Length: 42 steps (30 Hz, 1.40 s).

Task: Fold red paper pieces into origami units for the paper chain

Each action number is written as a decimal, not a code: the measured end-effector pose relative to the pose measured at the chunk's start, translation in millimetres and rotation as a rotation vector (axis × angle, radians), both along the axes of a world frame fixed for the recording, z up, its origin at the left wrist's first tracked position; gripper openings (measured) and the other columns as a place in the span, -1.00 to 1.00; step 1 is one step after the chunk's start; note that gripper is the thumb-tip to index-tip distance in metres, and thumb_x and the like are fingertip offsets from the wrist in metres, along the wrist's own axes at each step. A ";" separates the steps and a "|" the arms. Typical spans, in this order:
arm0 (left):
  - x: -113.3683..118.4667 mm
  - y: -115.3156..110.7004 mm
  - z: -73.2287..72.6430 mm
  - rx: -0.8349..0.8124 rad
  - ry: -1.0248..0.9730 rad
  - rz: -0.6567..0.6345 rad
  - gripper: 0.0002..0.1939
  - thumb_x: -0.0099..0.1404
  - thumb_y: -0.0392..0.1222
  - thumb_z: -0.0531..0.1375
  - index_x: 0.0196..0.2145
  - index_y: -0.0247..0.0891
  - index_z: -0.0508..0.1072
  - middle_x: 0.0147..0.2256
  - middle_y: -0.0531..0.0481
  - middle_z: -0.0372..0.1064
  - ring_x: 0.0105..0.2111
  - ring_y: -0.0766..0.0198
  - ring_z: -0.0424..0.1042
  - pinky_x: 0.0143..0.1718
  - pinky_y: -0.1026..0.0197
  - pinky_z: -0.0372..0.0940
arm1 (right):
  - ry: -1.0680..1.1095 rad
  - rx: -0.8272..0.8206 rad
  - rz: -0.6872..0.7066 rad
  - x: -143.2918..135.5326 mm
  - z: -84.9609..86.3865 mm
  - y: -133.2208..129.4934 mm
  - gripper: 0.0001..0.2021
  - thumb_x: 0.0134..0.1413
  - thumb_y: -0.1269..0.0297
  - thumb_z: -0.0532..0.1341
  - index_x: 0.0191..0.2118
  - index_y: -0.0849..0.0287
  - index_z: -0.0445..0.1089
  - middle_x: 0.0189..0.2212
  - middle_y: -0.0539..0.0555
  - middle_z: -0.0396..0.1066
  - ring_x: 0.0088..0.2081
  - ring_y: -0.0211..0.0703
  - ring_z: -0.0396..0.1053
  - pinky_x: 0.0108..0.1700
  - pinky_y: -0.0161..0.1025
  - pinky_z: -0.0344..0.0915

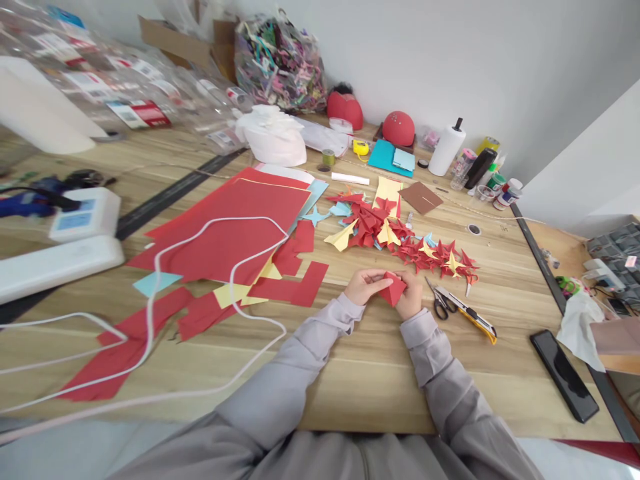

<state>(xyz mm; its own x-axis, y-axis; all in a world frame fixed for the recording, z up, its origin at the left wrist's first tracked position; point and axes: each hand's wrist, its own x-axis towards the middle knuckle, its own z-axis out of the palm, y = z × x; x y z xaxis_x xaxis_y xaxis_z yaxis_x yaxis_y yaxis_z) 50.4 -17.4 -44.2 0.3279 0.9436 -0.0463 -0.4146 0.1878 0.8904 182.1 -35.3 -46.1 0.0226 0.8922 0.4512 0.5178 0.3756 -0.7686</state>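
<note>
Between both hands is a small folded piece of red paper (393,291), held just above the wooden table. My left hand (366,287) pinches its left side, thumb on top. At its right edge, my right hand (411,296) has its fingers closed around the paper. Beyond the hands lies a pile of red folded paper stars (370,223) with a few yellow and blue ones mixed in. Scissors (441,303) and a utility knife (467,313) rest to the right of my right hand. Cut red paper pieces (310,283) lie left of my left hand.
Large red sheets (240,227) are stacked on the left, crossed by a white cable (233,267). A black phone (564,375) lies at the right. Along the wall stand a white roll (447,151), a red dome (399,128) and a stuffed clear bag (280,63).
</note>
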 end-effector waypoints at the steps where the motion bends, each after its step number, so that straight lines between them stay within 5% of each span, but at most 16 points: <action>1: 0.4 0.1 -0.8 -0.014 -0.001 0.015 -0.68 -0.13 -0.14 0.34 -0.38 -0.35 0.52 -0.32 -0.13 0.49 -0.31 0.16 0.46 -0.14 0.09 0.30 | -0.013 0.004 0.008 0.1 -0.3 0.0 -0.86 -0.07 0.27 0.16 -0.37 0.21 0.38 -0.46 0.10 0.43 -0.41 -0.15 0.37 -0.37 -0.24 0.27; 10: -1.9 5.6 0.5 -0.130 -0.100 0.121 -0.65 -0.21 -0.10 0.36 -0.42 -0.35 0.52 -0.40 -0.11 0.50 -0.39 0.17 0.46 -0.21 0.07 0.34 | 0.093 -0.057 0.032 -2.3 -6.9 0.3 -0.81 -0.05 0.26 0.14 -0.28 0.19 0.37 -0.42 0.09 0.42 -0.41 -0.17 0.36 -0.36 -0.24 0.29; 15: -7.8 11.6 -2.2 0.005 -0.007 0.282 -0.66 -0.16 -0.08 0.34 -0.41 -0.35 0.53 -0.35 -0.14 0.49 -0.32 0.15 0.45 -0.14 0.06 0.31 | 0.141 -0.084 0.125 -2.8 -1.4 -2.6 -0.74 0.07 0.26 0.01 -0.17 0.18 0.35 -0.32 0.10 0.43 -0.30 -0.16 0.37 -0.25 -0.21 0.30; 18: -10.0 12.5 -2.8 0.120 0.050 0.269 -0.71 -0.07 -0.09 0.30 -0.38 -0.32 0.53 -0.28 -0.13 0.48 -0.24 0.17 0.42 -0.09 0.10 0.28 | 0.169 -0.098 0.082 -4.8 0.6 -3.1 -0.68 0.00 0.18 0.12 -0.11 0.19 0.30 -0.33 0.10 0.42 -0.36 -0.19 0.36 -0.34 -0.26 0.31; 25: -10.3 7.8 6.0 0.126 0.208 0.248 -0.73 -0.11 -0.07 0.31 -0.44 -0.30 0.54 -0.38 -0.09 0.48 -0.31 0.20 0.41 -0.19 0.15 0.30 | 0.045 -0.126 0.035 -6.5 -4.8 0.7 -0.77 -0.10 0.11 0.21 -0.45 0.20 0.39 -0.63 -0.03 0.28 -0.59 -0.32 0.19 -0.53 -0.34 0.18; 42: -12.9 4.7 11.7 0.196 0.206 0.167 -0.81 -0.03 -0.11 0.26 -0.48 -0.28 0.55 -0.36 -0.08 0.48 -0.27 0.19 0.40 -0.13 0.15 0.26 | 0.173 -0.216 0.044 -6.8 -8.9 4.3 -0.81 -0.08 0.18 0.20 -0.40 0.20 0.42 -0.52 0.05 0.43 -0.53 -0.25 0.31 -0.47 -0.30 0.26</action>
